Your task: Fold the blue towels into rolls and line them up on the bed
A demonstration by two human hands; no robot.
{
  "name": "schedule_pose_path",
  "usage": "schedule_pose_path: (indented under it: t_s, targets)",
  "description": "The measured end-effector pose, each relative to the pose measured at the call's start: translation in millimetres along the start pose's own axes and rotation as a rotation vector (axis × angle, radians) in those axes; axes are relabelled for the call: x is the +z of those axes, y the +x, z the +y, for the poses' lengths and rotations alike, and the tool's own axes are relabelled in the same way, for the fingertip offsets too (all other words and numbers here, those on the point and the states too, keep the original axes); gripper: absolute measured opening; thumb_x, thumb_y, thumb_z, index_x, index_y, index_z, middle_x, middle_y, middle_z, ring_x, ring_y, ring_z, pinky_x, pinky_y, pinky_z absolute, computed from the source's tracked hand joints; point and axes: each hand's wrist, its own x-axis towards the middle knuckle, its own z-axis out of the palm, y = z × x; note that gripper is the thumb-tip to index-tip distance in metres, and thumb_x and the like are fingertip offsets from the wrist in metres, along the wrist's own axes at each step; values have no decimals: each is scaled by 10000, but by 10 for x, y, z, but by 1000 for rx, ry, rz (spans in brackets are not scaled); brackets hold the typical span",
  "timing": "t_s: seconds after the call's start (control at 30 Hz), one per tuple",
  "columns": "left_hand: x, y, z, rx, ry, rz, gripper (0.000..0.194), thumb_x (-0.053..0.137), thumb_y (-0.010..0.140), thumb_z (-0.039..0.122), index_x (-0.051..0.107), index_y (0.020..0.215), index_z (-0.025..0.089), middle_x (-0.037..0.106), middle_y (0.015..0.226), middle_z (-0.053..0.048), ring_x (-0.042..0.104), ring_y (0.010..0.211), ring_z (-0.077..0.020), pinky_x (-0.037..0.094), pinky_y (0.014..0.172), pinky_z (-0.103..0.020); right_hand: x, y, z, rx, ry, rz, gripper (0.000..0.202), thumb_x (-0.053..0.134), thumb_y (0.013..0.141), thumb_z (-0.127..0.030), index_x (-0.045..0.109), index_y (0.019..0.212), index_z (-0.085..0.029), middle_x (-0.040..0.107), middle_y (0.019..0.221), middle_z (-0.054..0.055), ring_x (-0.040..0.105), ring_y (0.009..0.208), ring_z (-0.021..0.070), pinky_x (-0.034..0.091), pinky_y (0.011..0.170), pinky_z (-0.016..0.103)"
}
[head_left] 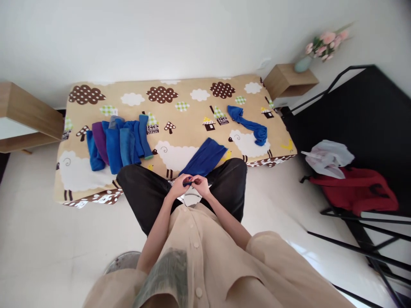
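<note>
1. two hands meet at the frame's centre: my left hand [177, 187] and right hand [201, 185] both pinch the near end of a blue sock [205, 157].
2. it runs up-right from my lap onto the patterned bed [189, 87].
3. left of centre lies a row of socks [120, 143], probably folded.
4. another blue sock [249, 124] lies crumpled upper right.

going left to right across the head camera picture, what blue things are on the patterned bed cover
row of folded socks → dark blue sock whose near end the left hand and right hand pinch → loose blue sock lying crumpled, farthest right on the bed cover.
</note>
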Motion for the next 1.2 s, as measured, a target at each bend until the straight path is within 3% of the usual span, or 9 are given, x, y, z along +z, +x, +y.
schedule_pose_path:
  t_s: [0.13,0.27,0.43,0.57,0.7,0.83,0.93,1.07,1.2]
  targets:
    - [-2,10,67,-128,-26,-48,253,679,820,204,676,1072,178,532,662,59,500,616,-112,427,644,-242,-7,8,-25,-43,-100,130,112,629,620,-213,628,732,-225,717,817,30,713,829,196,594,876,356]
    - [-14,35,84,-124,7,6,121,619,889,250,677,969,180,556,665,38,516,627,-122,424,659,-251,-6,7,-21,-72,-220,191,138,600,663,-212,655,790,-222,726,851,40,717,860,202,594,901,359]
    - [-72,57,73,-87,44,173,156,567,950,310,664,954,188,624,801,-20,577,721,-152,482,725,-282,-61,51,42,-40,-372,234,199,596,707,-224,714,866,-217,764,916,49,724,876,212,595,886,360]
    - [-103,51,50,-83,6,281,166,497,987,325,598,1025,198,652,1006,-75,635,916,-183,526,810,-309,-90,82,84,-6,-338,232,223,631,818,-381,736,916,-210,770,922,65,724,836,216,596,831,352]
    - [-89,44,50,-71,-36,277,138,505,980,292,571,1056,197,670,1163,-108,643,1093,-197,517,983,-359,-68,55,38,-51,-340,256,281,637,869,-477,722,931,-216,756,928,64,703,846,215,571,832,342]
    - [-52,50,98,-104,-41,121,269,632,899,254,630,1159,186,717,1108,-92,679,978,-200,553,914,-358,-30,-4,-42,-78,-393,185,249,609,889,-461,706,926,-235,735,926,53,673,868,213,549,879,347]
    - [-68,55,162,-43,12,84,222,597,922,226,709,1110,186,730,1059,-90,683,956,-205,560,909,-357,0,-31,-76,-95,-416,126,238,619,887,-460,706,920,-241,720,912,49,661,861,211,541,886,345]
    - [-196,29,320,67,28,178,245,521,996,264,758,1007,200,739,1017,-74,693,965,-197,550,937,-341,48,-27,-125,-153,-432,52,217,659,889,-447,730,917,-244,723,921,56,664,863,212,540,888,346]
    - [-425,-52,611,129,50,319,242,548,1004,298,773,1018,209,749,1015,-62,702,942,-183,559,901,-308,71,4,-199,-205,-446,8,118,681,860,-340,747,895,-248,730,963,59,672,938,224,531,941,359]
